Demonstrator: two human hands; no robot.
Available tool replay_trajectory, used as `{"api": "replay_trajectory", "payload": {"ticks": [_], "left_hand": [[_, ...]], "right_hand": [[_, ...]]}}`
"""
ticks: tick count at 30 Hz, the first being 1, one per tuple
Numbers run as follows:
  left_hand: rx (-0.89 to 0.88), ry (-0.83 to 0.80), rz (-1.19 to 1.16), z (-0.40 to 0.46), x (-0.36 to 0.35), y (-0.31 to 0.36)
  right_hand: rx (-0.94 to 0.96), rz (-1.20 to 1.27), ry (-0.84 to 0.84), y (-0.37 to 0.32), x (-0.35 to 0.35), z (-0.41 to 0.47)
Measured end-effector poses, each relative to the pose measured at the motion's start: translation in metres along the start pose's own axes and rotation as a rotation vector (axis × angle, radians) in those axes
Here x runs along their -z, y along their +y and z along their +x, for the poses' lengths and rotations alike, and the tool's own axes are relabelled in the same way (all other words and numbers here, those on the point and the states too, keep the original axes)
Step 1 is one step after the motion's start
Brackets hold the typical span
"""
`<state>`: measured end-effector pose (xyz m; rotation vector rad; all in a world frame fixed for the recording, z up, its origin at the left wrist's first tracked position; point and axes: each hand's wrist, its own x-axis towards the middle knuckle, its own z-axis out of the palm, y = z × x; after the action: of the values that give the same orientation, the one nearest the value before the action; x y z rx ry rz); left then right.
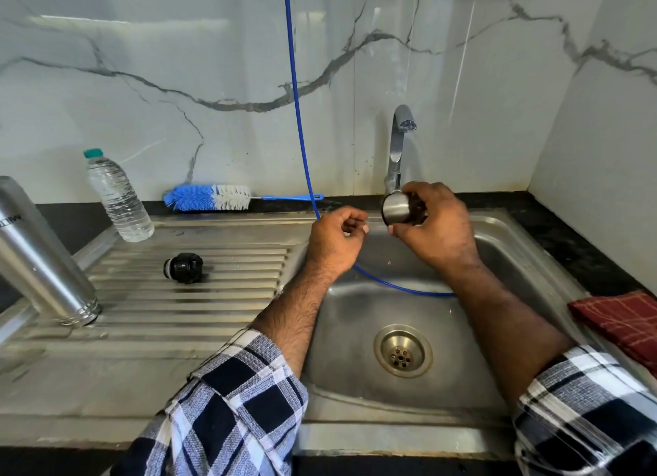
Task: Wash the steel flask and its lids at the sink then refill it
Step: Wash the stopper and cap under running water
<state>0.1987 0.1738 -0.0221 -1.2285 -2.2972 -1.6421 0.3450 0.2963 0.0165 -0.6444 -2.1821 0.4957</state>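
Observation:
My right hand (435, 223) grips the steel cup lid (395, 209) over the back of the sink basin (355, 333), just below the tap (400, 145). My left hand (336, 237) hovers beside it with its fingers curled and nothing in them. No water runs from the tap. The steel flask (39, 258) stands on the drainboard at the far left, leaning out of frame. Its black inner stopper (183, 267) lies on its side on the ribbed drainboard (231, 298).
A blue and white bottle brush (213, 197) lies along the back ledge. A plastic water bottle (117, 198) stands behind the drainboard. A blue hose (302, 137) hangs down into the basin. A red checked cloth (625, 319) lies at the sink's right edge.

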Motion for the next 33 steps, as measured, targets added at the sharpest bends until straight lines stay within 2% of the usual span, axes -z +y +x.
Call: {"api": "replay_trajectory", "payload": {"ticks": [3, 4, 7, 8, 11, 13, 15, 17, 20, 24, 28, 33], "left_hand": [[0.027, -0.043, 0.017, -0.003, -0.001, -0.002], [0.039, -0.051, 0.022, -0.003, -0.001, -0.002], [0.054, -0.057, 0.025, -0.002, -0.001, -0.002], [0.057, -0.056, 0.031, -0.001, -0.001, -0.002], [0.042, -0.053, 0.038, -0.002, -0.003, -0.002], [0.030, -0.040, 0.033, -0.004, -0.003, 0.002], [0.005, -0.022, 0.029, -0.006, 0.003, 0.007], [-0.020, -0.007, 0.021, -0.008, 0.011, 0.013], [-0.026, 0.022, -0.011, -0.013, 0.036, 0.022], [-0.078, 0.059, 0.036, -0.021, 0.090, 0.023], [-0.074, 0.180, 0.101, -0.031, 0.163, -0.005], [0.021, 0.331, 0.126, -0.025, 0.202, -0.033]], "right_hand": [[-0.075, -0.070, -0.227, 0.005, -0.006, -0.004], [-0.091, -0.092, -0.246, 0.006, -0.006, -0.003], [-0.085, 0.008, -0.021, 0.004, -0.001, 0.000], [-0.082, 0.036, 0.003, 0.003, -0.001, 0.000], [-0.105, -0.012, -0.193, 0.007, -0.007, -0.004], [-0.100, -0.036, -0.143, 0.009, -0.008, -0.001], [-0.125, 0.082, -0.043, 0.007, -0.005, 0.002], [-0.127, 0.102, -0.079, 0.002, -0.003, -0.002], [-0.073, 0.133, -0.100, -0.014, -0.004, -0.009], [-0.145, 0.374, -0.065, -0.043, -0.010, -0.009], [-0.083, 0.497, -0.221, -0.084, -0.042, -0.020], [-0.020, 0.484, -0.316, -0.133, -0.095, -0.017]]}}
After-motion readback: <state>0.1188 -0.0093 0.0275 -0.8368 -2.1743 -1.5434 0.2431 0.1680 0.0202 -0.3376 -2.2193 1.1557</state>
